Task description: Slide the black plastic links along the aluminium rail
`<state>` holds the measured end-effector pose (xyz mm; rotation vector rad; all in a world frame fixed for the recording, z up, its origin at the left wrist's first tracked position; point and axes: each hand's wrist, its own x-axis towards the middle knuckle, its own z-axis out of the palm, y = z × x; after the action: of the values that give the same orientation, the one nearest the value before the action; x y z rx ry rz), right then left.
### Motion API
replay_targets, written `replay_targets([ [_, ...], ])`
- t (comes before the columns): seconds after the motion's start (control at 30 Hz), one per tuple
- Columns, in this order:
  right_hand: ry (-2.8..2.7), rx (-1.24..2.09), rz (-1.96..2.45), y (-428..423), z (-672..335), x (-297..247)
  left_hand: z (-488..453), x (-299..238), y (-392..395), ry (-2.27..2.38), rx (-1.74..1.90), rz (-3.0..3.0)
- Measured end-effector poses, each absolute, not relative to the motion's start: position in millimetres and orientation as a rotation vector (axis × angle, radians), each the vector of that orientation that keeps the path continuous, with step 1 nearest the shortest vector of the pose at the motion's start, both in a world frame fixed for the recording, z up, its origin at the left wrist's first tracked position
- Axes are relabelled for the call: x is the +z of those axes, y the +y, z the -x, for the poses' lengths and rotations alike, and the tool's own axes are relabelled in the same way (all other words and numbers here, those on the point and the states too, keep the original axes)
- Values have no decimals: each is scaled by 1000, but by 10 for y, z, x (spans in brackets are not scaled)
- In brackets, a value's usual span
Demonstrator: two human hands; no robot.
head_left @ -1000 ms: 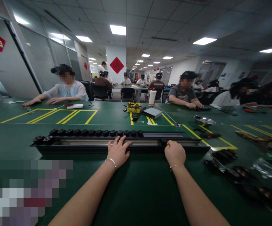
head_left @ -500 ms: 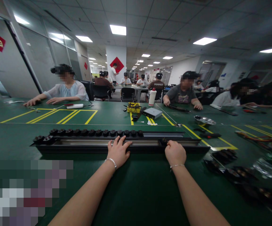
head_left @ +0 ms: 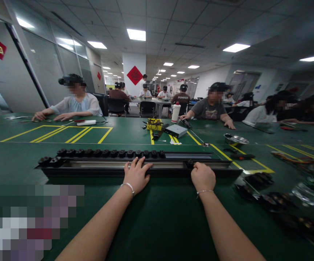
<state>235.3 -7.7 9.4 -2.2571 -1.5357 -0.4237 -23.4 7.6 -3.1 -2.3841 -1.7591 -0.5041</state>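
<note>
A long black metal rail with a bright strip inside lies crosswise on the green table in front of me. My left hand rests on its near edge, fingers spread over the channel and holding nothing. Further right, my right hand is closed against a small black module sitting in the channel; its fingertips are partly hidden. Two more black modules sit at the rail's left end. Behind runs a second rail with a row of similar modules along it.
Loose black modules and clear plastic wrapping lie at the right. Beyond the rails are a grey box, a yellow box with cables, a white bottle and a metal bowl. Co-workers sit across the table.
My hands and the rail stay almost still. Across the table, the co-worker in grey has moved a dark tool leftward, toward the bottle. A standing person far back has moved right.
</note>
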Motion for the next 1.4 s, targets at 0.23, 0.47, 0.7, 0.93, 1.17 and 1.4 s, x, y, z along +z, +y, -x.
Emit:
replay_targets([
  [0.23, -1528, -395, 2259, -73, -2351, 96, 237, -28, 73, -1755, -515, 2383],
  [0.47, -1518, -394, 2241, -78, -2375, 91, 234, -23, 74, -1762, -506, 2393],
  [0.7, -1505, -405, 2235, -80, -2395, 91, 233, -24, 73, -1765, -512, 2394],
  [0.93, -1493, -412, 2260, -78, -2409, 96, 231, -29, 77, -1769, -501, 2389],
  [1.17, -1474, -398, 2272, -79, -2434, 106, 227, -27, 78, -1771, -490, 2386],
  [1.4, -1475, -392, 2278, -82, -2436, 111, 223, -11, 75, -1779, -486, 2396],
])
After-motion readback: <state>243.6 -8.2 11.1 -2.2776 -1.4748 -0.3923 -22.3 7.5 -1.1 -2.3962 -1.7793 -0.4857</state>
